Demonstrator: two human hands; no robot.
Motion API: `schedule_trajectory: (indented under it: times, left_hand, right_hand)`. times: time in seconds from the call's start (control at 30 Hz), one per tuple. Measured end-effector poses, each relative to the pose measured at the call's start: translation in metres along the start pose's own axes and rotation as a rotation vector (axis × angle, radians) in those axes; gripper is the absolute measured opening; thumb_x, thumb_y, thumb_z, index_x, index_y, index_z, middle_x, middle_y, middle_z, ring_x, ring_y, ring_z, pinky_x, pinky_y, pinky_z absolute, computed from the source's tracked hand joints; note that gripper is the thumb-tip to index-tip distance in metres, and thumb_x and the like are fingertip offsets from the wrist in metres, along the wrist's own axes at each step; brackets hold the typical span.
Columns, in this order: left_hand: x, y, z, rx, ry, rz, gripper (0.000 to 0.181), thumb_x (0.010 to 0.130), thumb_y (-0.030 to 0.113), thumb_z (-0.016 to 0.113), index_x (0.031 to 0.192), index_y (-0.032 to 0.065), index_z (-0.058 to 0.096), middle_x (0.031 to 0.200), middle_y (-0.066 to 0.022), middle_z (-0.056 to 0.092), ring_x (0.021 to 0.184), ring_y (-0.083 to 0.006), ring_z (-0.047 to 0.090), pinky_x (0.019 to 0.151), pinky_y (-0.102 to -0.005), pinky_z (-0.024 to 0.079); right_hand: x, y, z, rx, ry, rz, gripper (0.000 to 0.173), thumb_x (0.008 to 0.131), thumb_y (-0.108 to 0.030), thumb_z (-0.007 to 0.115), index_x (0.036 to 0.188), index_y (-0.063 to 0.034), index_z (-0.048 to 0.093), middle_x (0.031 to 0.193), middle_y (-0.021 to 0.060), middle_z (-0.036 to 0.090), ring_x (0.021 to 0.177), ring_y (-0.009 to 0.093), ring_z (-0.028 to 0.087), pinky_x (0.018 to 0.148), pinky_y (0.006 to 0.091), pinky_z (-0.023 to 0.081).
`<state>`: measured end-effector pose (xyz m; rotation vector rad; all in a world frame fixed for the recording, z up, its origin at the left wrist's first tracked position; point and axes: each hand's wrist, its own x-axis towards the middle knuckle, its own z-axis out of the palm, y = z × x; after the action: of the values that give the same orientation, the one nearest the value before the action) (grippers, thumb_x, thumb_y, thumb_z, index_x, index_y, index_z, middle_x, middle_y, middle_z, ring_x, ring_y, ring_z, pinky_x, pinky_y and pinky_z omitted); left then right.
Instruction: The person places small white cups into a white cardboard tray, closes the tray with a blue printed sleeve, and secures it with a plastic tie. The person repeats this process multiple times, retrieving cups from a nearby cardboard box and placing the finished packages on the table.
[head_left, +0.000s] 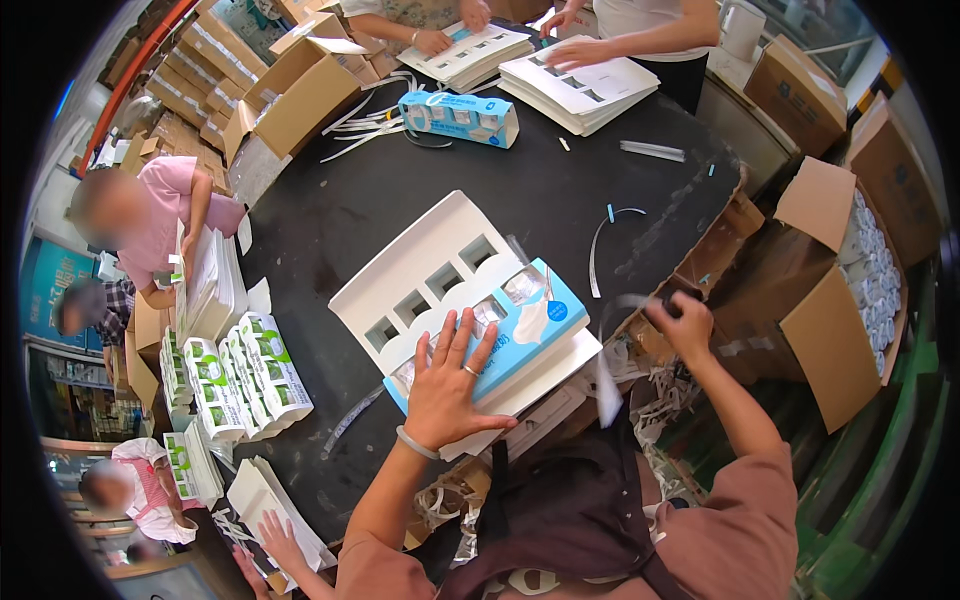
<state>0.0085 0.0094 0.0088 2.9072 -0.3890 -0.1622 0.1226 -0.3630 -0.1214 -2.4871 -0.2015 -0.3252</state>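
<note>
A flat blue-and-white printed carton blank (559, 315) with square windows lies on top of white die-cut card blanks (450, 225) at the table's near edge. My left hand (450, 375) presses on the blue printed panel, palm down with fingers spread. Off the stack's right side, my right hand (686, 326) is blurred by motion over the table edge. A pale thin strip (630, 301), also blurred, runs from its fingers towards the stack. Below that strip hangs a white blurred scrap (609, 397). My left palm hides part of the windows.
On the black table (322, 240) are a folded blue carton (457, 118), loose strips (360, 131) and green-white cartons (262, 375). Co-workers' hands (581, 52) handle blanks across the table; others work at left. An open box of packets (870, 277) stands right. Scraps fill the space below the edge.
</note>
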Motion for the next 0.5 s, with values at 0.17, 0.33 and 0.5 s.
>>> schedule_trajectory:
  times: [0.17, 0.33, 0.5]
  left_hand:
    - [-0.001, -0.003, 0.001, -0.002, 0.009, 0.004, 0.119, 0.058, 0.077, 0.072, 0.155, 0.0214, 0.031, 0.162, -0.0172, 0.021, 0.15, -0.0352, 0.018, 0.117, -0.0571, 0.014]
    - [0.001, -0.001, -0.001, -0.017, 0.012, 0.001, 0.114, 0.061, 0.069, 0.075, 0.155, 0.0231, 0.031, 0.163, -0.0149, 0.02, 0.15, -0.0326, 0.019, 0.118, -0.0563, 0.014]
    - [-0.008, 0.001, 0.002, -0.004, 0.042, -0.024, 0.109, 0.063, 0.063, 0.076, 0.155, 0.0232, 0.032, 0.163, -0.0134, 0.022, 0.15, -0.0312, 0.02, 0.119, -0.0555, 0.015]
  right_hand:
    - [0.076, 0.003, 0.052, -0.112, -0.175, 0.366, 0.058, 0.081, -0.064, 0.063, 0.087, -0.0071, 0.065, 0.083, 0.0159, 0.069, 0.086, 0.039, 0.066, 0.074, 0.0482, 0.049]
    - [0.09, -0.035, 0.08, 0.203, -0.067, 0.092, 0.055, 0.092, -0.036, 0.063, 0.136, -0.0031, 0.054, 0.132, 0.0183, 0.052, 0.118, 0.037, 0.055, 0.099, 0.0427, 0.044]
    - [0.033, -0.132, 0.002, 0.242, 0.042, -0.678, 0.048, 0.087, -0.034, 0.07, 0.128, -0.0102, 0.062, 0.136, 0.0125, 0.056, 0.127, 0.03, 0.053, 0.106, 0.0459, 0.04]
